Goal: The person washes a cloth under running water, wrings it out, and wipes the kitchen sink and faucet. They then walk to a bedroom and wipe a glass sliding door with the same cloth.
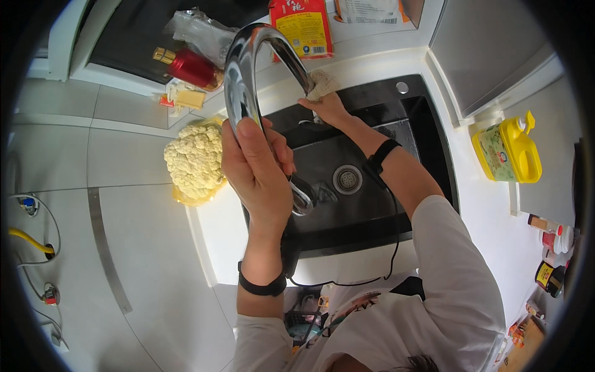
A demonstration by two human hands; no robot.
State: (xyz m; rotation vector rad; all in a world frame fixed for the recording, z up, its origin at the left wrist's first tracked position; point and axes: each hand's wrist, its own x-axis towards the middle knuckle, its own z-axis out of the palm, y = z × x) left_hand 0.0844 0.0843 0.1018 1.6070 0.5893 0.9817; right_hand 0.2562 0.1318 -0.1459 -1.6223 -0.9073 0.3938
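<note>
The chrome gooseneck faucet (241,69) arches up over the black sink (320,153). My left hand (260,172) is wrapped around the faucet's neck, thumb in front. In my right hand (327,109) is a beige cloth (324,84), pressed against the end of the faucet's arch at the sink's far side. Part of the tap's chrome body (302,200) shows low beside my left hand. A round drain strainer (347,179) sits in the basin. Both wrists wear black bands, and a thin black cable hangs from the right one.
Left of the sink lies a cauliflower (194,162) on yellow wrapping. Behind are a red bottle (193,67), a sponge (190,99), a clear plastic bag (200,35) and a red and yellow packet (302,28). A yellow detergent jug (506,149) stands at right, near several jars.
</note>
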